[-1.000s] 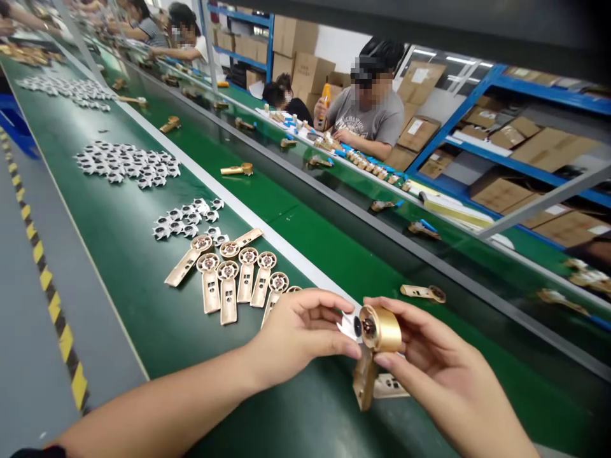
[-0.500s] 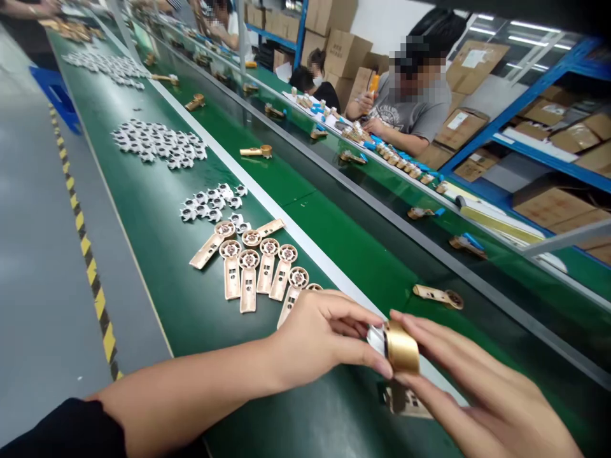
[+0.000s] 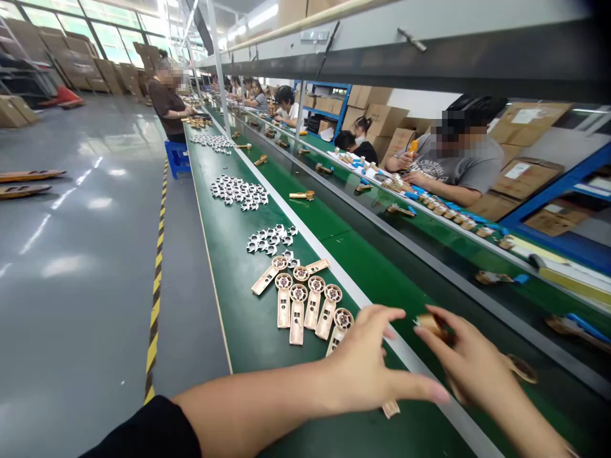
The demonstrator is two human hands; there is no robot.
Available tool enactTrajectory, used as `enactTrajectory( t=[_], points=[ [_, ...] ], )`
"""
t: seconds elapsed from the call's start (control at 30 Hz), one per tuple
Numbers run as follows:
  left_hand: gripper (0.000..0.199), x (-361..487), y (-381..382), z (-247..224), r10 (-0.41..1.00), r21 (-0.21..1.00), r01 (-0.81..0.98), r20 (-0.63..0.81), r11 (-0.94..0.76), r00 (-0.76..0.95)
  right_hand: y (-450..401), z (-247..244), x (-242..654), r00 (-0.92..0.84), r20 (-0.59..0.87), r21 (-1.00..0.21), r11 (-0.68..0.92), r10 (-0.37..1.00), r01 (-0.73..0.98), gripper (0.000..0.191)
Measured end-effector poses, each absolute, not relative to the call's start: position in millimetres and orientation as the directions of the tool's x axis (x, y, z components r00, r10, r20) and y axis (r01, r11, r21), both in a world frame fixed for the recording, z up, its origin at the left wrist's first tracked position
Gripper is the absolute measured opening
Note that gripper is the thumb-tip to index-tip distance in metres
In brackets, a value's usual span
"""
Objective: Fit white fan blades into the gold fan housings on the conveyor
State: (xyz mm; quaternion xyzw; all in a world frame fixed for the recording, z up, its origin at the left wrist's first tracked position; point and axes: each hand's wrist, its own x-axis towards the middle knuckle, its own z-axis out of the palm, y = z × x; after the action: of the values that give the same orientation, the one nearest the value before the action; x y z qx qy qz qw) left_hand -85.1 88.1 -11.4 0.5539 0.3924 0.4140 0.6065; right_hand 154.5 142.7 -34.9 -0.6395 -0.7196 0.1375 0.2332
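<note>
My left hand (image 3: 365, 359) is over the near part of the green bench, fingers spread, with nothing between them. To its right, my right hand (image 3: 470, 356) grips a gold round-ended part (image 3: 432, 326) above the belt; the hand hides most of that part. Several gold handle-shaped parts with round spoked ends (image 3: 296, 312) lie beside my left hand. Just beyond them sits a small group of white bladed pieces (image 3: 271, 238), and a larger group (image 3: 238, 191) lies farther up the bench.
A white strip (image 3: 315, 245) divides the bench from the green belt (image 3: 351, 245), which carries scattered gold parts (image 3: 301, 195). Across the belt, a person in a grey shirt (image 3: 458, 165) works with an orange tool. A blue stool (image 3: 177, 159) stands at the far left side.
My left hand has come off the gold part and opened. My right hand has moved away with that part. The view has swung left and up.
</note>
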Motion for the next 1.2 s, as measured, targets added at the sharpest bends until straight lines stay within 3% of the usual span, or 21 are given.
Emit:
enactTrajectory(
  t=[0.13, 0.27, 0.4, 0.57, 0.77, 0.93, 1.07, 1.2],
  points=[
    [0.057, -131, 100, -6, 0.959, 0.913, 0.299, 0.282, -0.279, 0.034, 192, -42, 134, 0.061, -0.025, -0.575, -0.064, 0.998, 0.816, 0.035],
    [0.032, -184, 119, -26, 0.936, 0.872, 0.415, 0.332, -0.259, -0.114, 197, -48, 133, 0.083, -0.225, -0.724, -0.223, 0.971, 0.653, 0.033],
    [0.026, -208, 121, -45, 0.916, 0.859, 0.451, 0.357, -0.245, -0.183, 178, -31, 141, 0.024, -0.348, -0.856, -0.328, 0.937, 0.399, 0.04],
    [0.018, -209, 116, -53, 0.874, 0.831, 0.478, 0.429, -0.284, -0.227, 144, 3, 140, -0.131, -0.336, -0.937, -0.316, 0.933, 0.151, 0.049],
    [0.021, -212, 126, -61, 0.843, 0.815, 0.505, 0.464, -0.286, -0.272, 107, 19, 124, -0.075, -0.242, -0.96, -0.227, 0.967, 0.167, 0.058],
    [0.025, -224, 129, -63, 0.838, 0.767, 0.61, 0.456, -0.198, -0.301, 111, 2, 155, 0.154, -0.231, -0.827, -0.277, 0.961, 0.49, 0.043],
    [0.044, -249, 135, -61, 0.841, 0.681, 0.73, 0.426, -0.056, -0.333, 130, -31, 202, 0.464, -0.104, -0.533, -0.443, 0.88, 0.721, 0.037],
    [0.062, -266, 137, -67, 0.9, 0.593, 0.805, 0.339, 0.02, -0.272, 149, -54, 226, 0.579, -0.002, -0.287, -0.555, 0.815, 0.781, 0.042]
  ],
)
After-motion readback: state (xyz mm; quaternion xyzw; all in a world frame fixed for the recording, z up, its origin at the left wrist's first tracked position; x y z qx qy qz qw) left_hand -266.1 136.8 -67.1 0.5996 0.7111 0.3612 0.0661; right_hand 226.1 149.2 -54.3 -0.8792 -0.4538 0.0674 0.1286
